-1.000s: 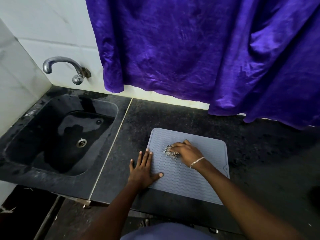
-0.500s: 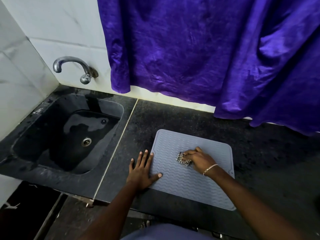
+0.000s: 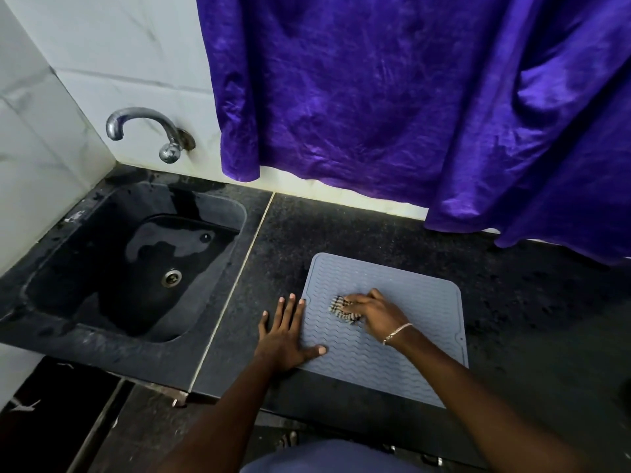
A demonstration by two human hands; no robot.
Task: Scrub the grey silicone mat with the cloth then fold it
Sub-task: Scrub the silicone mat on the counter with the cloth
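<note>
Right hand, fingers closed on the small checked cloth, scrubs the grey ribbed silicone mat; left hand, fingers spread flat and holding nothing, should pin the mat's edge firmly.

I see open counter right of the mat. The curtain hangs low behind it. The sink drops away at left.

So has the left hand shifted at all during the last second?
No. Against the grey mat, the left hand stays put: thumb on the mat's left edge, fingers flat on the countertop beside it.
</note>
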